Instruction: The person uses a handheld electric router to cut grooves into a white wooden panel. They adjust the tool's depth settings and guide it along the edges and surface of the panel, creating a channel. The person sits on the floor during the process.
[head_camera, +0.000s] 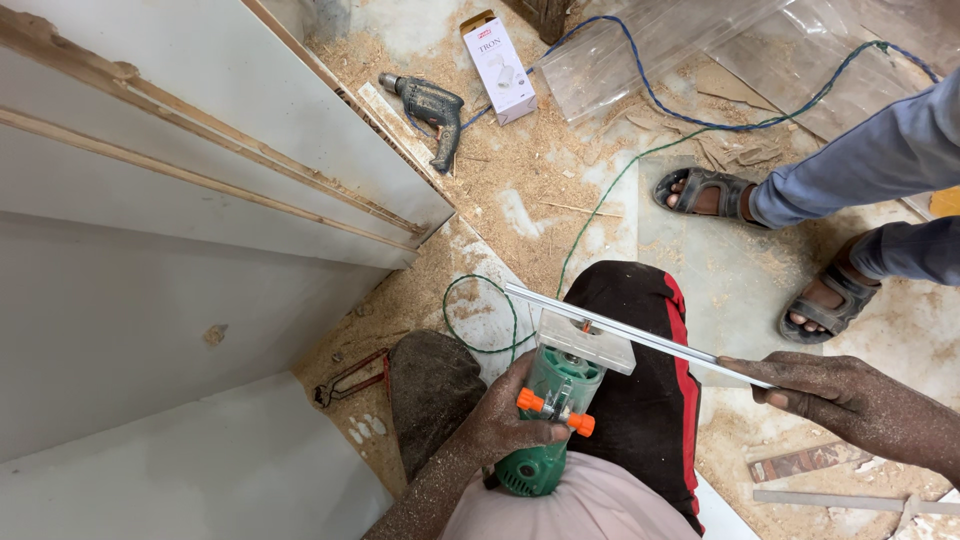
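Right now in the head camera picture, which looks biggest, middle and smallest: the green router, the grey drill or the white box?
1. Green router, though it is nearest the camera.
2. Grey drill and white box look about alike, so no ranking.

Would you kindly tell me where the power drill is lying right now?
In the head view, the power drill lies on the sawdust-covered floor at upper centre, between the white boards and a small white box.

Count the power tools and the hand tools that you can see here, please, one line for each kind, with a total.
Power tools: 2 (green trimmer in the left hand; grey drill on the floor)
Hand tools: 1 (red-framed saw on the floor)
Total: 3
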